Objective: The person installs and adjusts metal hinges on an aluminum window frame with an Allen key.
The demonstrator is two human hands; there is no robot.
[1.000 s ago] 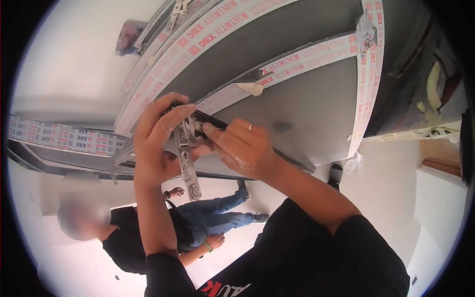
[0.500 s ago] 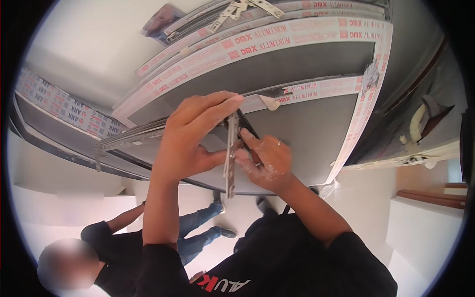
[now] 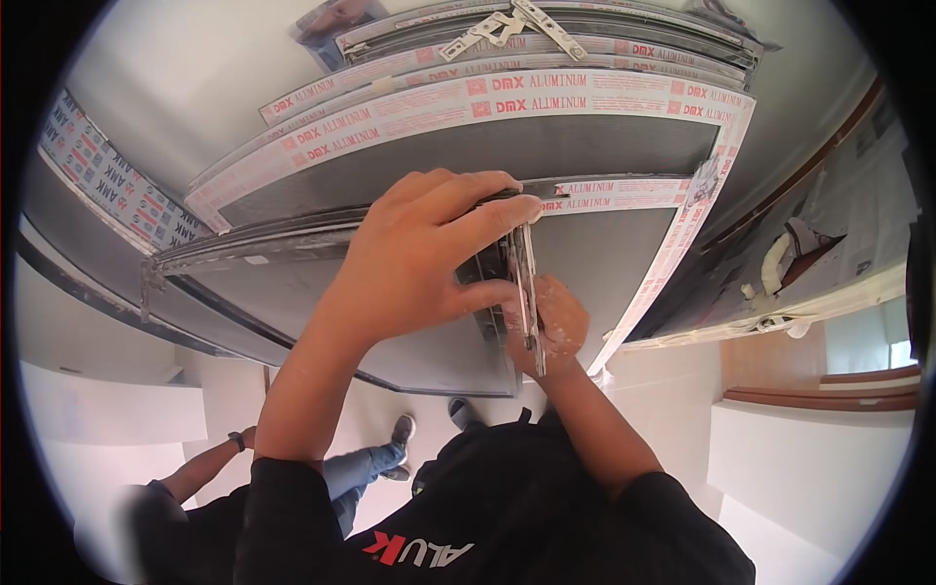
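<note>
A long narrow metal friction hinge (image 3: 527,288) stands nearly upright along the end of a dark aluminium window sash (image 3: 224,278). My left hand (image 3: 414,249) reaches over the sash's top corner, its fingertips at the upper end of the hinge and its thumb pressed against the hinge's side. Behind the lower part of the hinge, my right hand (image 3: 556,322) is curled against it; most of its fingers are hidden. Whitish dust marks the right hand.
Taped aluminium frames (image 3: 673,190) lean in a stack behind the sash. Another friction hinge (image 3: 512,31) lies on top. At left is a taped frame (image 3: 107,175); a covered surface (image 3: 751,283) with torn wrapping is at right. Another person's arm (image 3: 210,466) shows at lower left.
The hinge and sash end have shifted right with my left hand. My right hand has gone from beside the hinge to mostly behind it. The other person has moved left and lower in view.
</note>
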